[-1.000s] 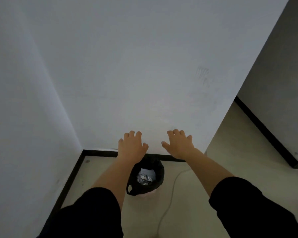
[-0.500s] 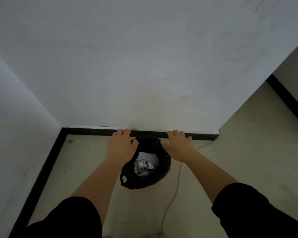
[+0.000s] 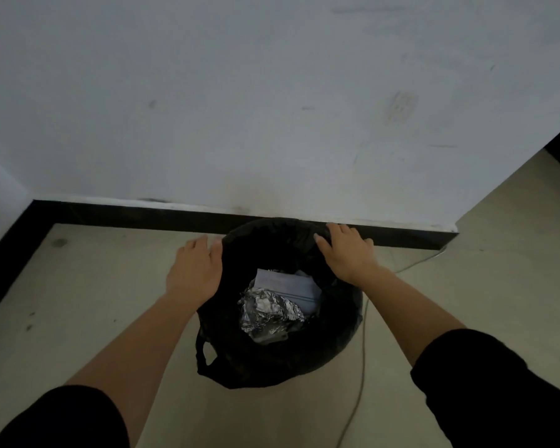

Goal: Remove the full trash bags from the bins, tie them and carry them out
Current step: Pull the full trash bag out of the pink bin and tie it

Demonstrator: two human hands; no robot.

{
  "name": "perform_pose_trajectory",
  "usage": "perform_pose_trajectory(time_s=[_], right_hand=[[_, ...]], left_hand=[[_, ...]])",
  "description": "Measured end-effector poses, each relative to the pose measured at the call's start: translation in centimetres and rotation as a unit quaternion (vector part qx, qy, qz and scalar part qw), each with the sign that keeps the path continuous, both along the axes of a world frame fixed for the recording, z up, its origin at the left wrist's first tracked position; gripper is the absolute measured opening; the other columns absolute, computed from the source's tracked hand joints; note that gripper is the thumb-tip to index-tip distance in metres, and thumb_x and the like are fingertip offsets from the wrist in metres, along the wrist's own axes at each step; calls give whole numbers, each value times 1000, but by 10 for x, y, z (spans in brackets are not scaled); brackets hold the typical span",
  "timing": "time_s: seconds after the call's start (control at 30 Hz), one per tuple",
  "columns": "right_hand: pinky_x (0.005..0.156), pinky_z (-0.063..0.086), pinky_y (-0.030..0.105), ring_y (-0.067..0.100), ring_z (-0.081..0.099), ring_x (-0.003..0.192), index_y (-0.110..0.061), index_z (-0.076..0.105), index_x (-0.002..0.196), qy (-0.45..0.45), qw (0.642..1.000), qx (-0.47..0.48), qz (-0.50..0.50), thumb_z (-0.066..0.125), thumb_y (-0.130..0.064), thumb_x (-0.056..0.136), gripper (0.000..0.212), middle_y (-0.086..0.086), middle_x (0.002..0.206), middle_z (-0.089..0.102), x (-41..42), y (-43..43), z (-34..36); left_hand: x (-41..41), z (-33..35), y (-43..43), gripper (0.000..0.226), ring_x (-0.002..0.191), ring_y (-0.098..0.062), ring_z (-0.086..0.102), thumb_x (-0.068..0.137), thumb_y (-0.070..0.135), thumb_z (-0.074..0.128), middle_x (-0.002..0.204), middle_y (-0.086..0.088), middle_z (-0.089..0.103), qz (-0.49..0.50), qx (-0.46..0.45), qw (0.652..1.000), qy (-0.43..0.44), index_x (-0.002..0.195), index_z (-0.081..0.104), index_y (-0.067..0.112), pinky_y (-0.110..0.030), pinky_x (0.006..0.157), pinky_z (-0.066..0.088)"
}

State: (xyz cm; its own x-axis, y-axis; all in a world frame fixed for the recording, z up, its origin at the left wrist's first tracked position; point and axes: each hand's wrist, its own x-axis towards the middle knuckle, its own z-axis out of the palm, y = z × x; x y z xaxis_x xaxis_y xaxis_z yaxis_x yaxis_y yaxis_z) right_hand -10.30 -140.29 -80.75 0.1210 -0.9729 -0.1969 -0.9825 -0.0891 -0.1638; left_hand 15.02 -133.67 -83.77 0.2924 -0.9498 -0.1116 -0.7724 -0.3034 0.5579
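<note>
A black trash bag (image 3: 272, 360) stands on the pale floor (image 3: 94, 286), its far edge right up against the black baseboard (image 3: 126, 215) at the foot of a white wall (image 3: 240, 108). The bag's mouth is open and spread wide in a round shape. It drapes down the outside all the way round, so the bin it lines is covered and does not show. One loop handle (image 3: 207, 354) of the bag hangs loose at the near left side.

Inside the bag, near the middle, lies a crumpled wad of silver foil (image 3: 265, 313). Behind it, toward the wall, sits a flat pale sheet of paper (image 3: 291, 282), partly tucked under the foil. The rest of the bag's interior is too dark to make out.

The person's hands are apart, one at each side of the bag's mouth. The left hand (image 3: 193, 273) is at the left rim with its fingers stretched forward and relaxed, the thumb side against the black plastic; the fingertips are blurred. The right hand (image 3: 346, 253) lies on the far right part of the rim, thumb on the plastic at the inner edge and fingers bending over the outer side. Whether it actually pinches the plastic cannot be told. Both forearms are bare below black sleeves (image 3: 498, 383).

A thin light cable (image 3: 362, 367) runs along the floor just to the right of the bag, from the baseboard toward the near edge of the view.
</note>
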Motion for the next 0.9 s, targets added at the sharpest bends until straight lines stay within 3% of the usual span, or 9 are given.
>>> perform_pose_trajectory(time_s=[0.13, 0.2, 0.3, 0.4, 0.5, 0.63, 0.7, 0.77, 0.9], right_hand=[[102, 31, 53, 32, 41, 130, -17, 35, 142, -47, 999, -16, -16, 25, -48, 101, 51, 9, 142, 45, 3, -23, -30], [100, 33, 51, 34, 45, 126, -15, 40, 137, -60, 998, -15, -25, 25, -48, 102, 51, 11, 139, 49, 4, -30, -37], [88, 39, 41, 38, 53, 114, -4, 51, 119, -93, 995, -18, -25, 29, -43, 103, 48, 20, 124, 57, 8, -33, -43], [76, 34, 36, 39, 55, 106, 1, 54, 110, -105, 994, -32, -20, 32, -38, 103, 45, 22, 113, 61, 11, -36, -48], [72, 32, 34, 38, 57, 100, 0, 58, 106, -114, 991, -65, 4, 33, -34, 104, 42, 21, 105, 63, 9, -41, -52], [63, 31, 34, 36, 59, 83, -3, 56, 85, -145, 982, -113, 38, 39, -31, 103, 38, 19, 85, 65, 5, -42, -54], [63, 34, 35, 37, 60, 82, -3, 58, 90, -116, 982, -138, 54, 40, -30, 103, 35, 18, 84, 66, 4, -41, -55], [65, 37, 36, 37, 63, 87, -5, 58, 108, -41, 985, -150, 76, 40, -25, 103, 27, 17, 92, 69, 5, -41, -57], [64, 35, 34, 35, 65, 96, -3, 48, 128, 111, 972, -147, 145, 34, -20, 104, 33, 14, 111, 68, 7, -42, -51]], left_hand=[[6, -28, -11, 53, 116, -33, 52, 101, 44, 23, 128, -16, 56, 11, -24, 998, 55, 130, 50, 9, -40, 98, 40], [6, -35, -12, 55, 112, -30, 55, 99, 50, 26, 125, -12, 59, 8, -3, 997, 83, 133, 48, 13, -33, 86, 40], [6, -40, -11, 54, 86, -25, 56, 98, 53, 26, 107, -10, 61, -19, 43, 995, 88, 126, 48, 12, -32, 72, 37], [6, -43, -18, 45, 70, -22, 50, 100, 49, 27, 94, -15, 63, -22, 24, 999, 44, 106, 49, 10, -34, 63, 35], [9, -44, -29, 44, 75, -27, 54, 100, 47, 30, 92, -13, 64, -26, -11, 1000, 11, 104, 54, 11, -33, 66, 36], [10, -44, -40, 43, 93, -35, 61, 101, 43, 33, 102, -15, 68, -32, -44, 998, 8, 111, 59, 11, -35, 71, 40], [7, -44, -40, 45, 101, -35, 61, 101, 42, 32, 113, -16, 67, -22, -62, 998, -9, 126, 56, 13, -36, 78, 43], [3, -43, -38, 50, 106, -36, 60, 102, 41, 30, 118, -16, 66, -9, -67, 996, -53, 139, 47, 13, -39, 84, 44], [-2, -42, -36, 48, 94, -36, 64, 103, 35, 28, 102, -17, 70, -5, -63, 988, -143, 141, 43, 11, -36, 69, 41]])
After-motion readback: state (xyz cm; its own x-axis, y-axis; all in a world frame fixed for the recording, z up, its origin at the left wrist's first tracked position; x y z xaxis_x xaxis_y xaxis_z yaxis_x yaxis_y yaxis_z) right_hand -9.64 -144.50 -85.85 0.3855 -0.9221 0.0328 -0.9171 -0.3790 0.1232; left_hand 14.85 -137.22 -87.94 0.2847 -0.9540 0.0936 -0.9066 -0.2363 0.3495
